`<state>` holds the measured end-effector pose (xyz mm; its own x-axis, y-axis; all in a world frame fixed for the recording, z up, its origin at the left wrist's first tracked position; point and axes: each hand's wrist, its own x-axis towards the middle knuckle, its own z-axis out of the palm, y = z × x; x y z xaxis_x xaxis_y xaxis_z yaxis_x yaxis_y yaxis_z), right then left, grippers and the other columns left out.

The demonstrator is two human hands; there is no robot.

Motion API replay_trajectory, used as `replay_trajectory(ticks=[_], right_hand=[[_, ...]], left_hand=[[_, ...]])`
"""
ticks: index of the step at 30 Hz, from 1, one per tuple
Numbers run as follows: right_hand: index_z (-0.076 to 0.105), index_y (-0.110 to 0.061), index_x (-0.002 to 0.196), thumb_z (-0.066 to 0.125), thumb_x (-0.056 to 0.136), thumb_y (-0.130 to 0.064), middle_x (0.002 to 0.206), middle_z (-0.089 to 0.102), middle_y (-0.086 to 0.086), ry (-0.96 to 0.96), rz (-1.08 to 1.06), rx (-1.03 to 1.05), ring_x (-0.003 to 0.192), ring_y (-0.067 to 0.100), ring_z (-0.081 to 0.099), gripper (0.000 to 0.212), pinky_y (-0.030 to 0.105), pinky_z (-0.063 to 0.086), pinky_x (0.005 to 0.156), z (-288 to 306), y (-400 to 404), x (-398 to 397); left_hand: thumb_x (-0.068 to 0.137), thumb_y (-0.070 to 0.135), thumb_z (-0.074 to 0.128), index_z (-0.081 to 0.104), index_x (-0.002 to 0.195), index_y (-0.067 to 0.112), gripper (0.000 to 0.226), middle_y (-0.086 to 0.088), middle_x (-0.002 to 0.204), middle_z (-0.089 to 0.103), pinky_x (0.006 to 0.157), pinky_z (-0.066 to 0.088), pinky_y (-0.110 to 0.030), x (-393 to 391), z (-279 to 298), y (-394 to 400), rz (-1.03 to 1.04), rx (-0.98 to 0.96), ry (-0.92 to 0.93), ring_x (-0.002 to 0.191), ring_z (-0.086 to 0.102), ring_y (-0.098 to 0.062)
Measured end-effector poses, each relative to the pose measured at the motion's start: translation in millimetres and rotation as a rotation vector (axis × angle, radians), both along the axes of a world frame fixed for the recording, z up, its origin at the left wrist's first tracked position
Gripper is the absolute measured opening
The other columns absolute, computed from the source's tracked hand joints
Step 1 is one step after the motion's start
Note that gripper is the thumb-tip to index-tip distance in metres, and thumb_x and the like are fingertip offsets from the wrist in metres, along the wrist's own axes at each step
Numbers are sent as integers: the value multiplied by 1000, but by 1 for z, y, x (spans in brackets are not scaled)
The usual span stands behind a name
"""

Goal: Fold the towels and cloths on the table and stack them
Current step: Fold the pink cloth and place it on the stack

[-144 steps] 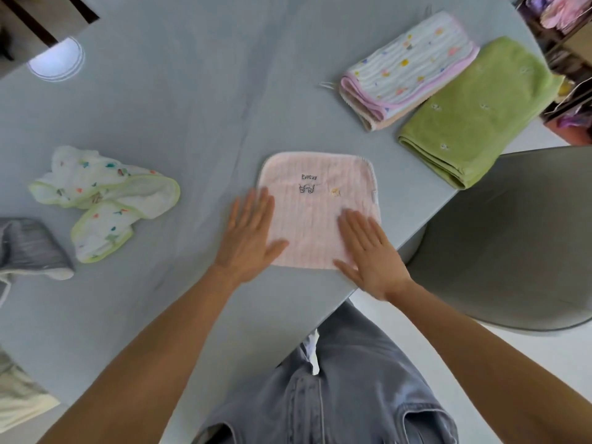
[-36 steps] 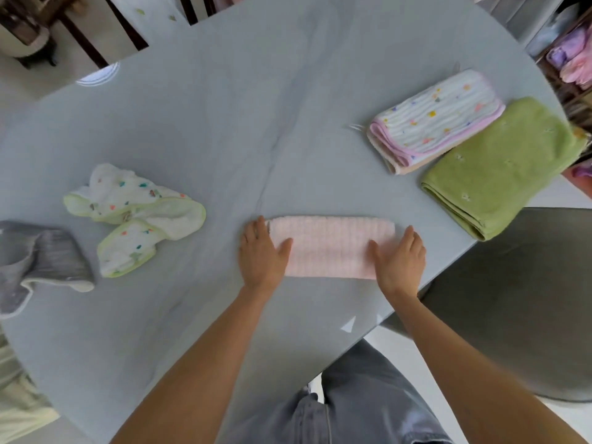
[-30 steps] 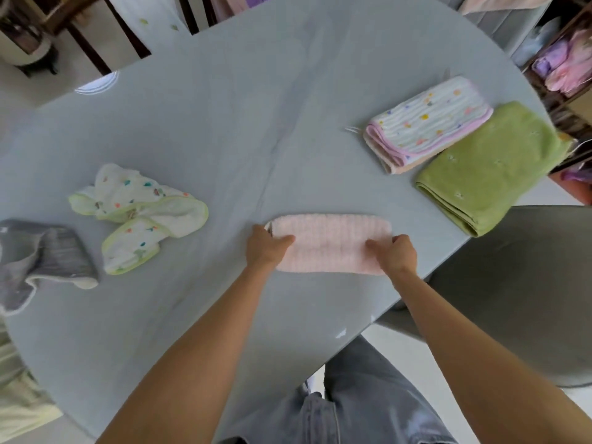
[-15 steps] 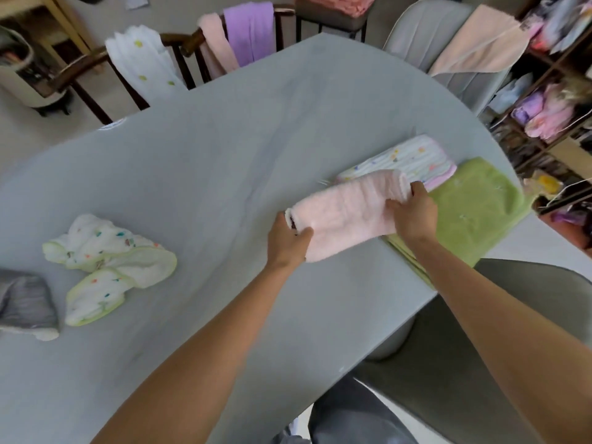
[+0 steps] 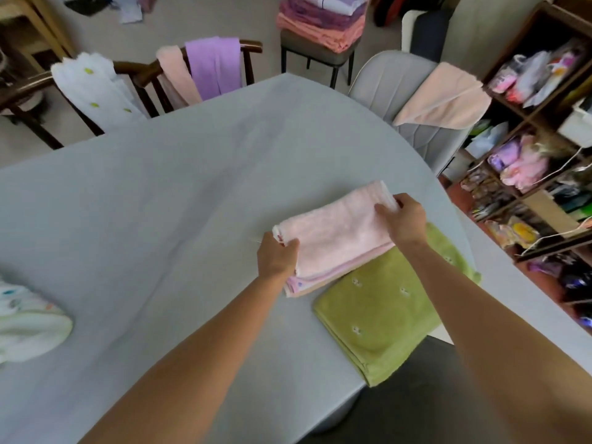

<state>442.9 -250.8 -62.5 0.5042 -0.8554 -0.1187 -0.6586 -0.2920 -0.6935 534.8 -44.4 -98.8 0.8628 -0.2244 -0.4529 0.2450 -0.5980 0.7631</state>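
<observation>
Pink cloth [image 5: 333, 233] now atop folded stack.

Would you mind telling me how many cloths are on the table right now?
4: the pink cloth in both hands, the folded cloth beneath it, the green towel alongside, and a crumpled cloth at the left edge. Others may lie out of frame.

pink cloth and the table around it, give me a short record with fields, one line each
pink cloth: folded, lying on top of another folded cloth whose pink-edged layers show beneath it
left hand: grip on the cloth's near left corner
right hand: grip on its far right end
green towel: folded, beside the stack, at the table's right edge
spotted cloth: unfolded, far left
table: grey, rounded
stage: pink cloth being set on the stack, not released
</observation>
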Motion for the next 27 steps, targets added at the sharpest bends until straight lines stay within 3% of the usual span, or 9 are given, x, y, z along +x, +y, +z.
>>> replay_trajectory(ticks=[6,9,13,19,22,25,27], right_hand=[[57,-6,117,59,90,-21,105,65,13,0,37,34,95,28,59,31,27,41,76,-16,-25,4],[54,-7,117,55,89,-14,104,64,13,29,29,51,87,26,56,30,28,41,72,-22,-33,1],[51,-5,119,55,87,-14,105,64,13,115,49,38,86,28,57,33,29,39,68,-33,-36,0],[47,-4,118,50,88,-8,81,57,6,88,125,-53,74,28,54,31,35,45,63,-37,-29,7],[45,-7,118,48,87,-8,79,60,9,102,163,-70,75,33,58,31,40,49,65,-41,-28,12],[44,-7,118,46,84,-6,80,61,10,194,196,-103,81,37,59,34,40,42,77,-47,-27,12],[46,-6,121,48,81,-3,94,61,14,255,205,-212,94,36,56,39,40,37,86,-47,-25,13]], left_hand=[[84,23,63,58,105,0,31,-10,97,65,68,36,-22,-12,-10,-16,-42,29,16,93,62,-24],[87,20,62,54,105,1,28,-8,95,58,60,31,-17,-18,-7,-21,-49,24,12,84,55,-21],[89,18,57,50,99,6,17,-9,92,54,68,33,-24,-21,-9,-19,-54,65,-68,88,56,-28],[86,10,57,48,97,10,14,-6,88,56,59,29,-17,-26,-6,-19,87,-52,-194,75,49,-18],[87,10,58,45,96,12,16,1,80,52,57,29,-16,-26,-10,-17,126,-71,-165,73,49,-17],[87,16,62,44,106,8,27,-5,92,55,57,34,-15,-26,-16,-13,58,-37,-100,81,53,-21],[85,22,66,44,120,6,45,-11,115,52,76,42,-20,-26,-17,-10,25,63,-205,101,52,-25]])
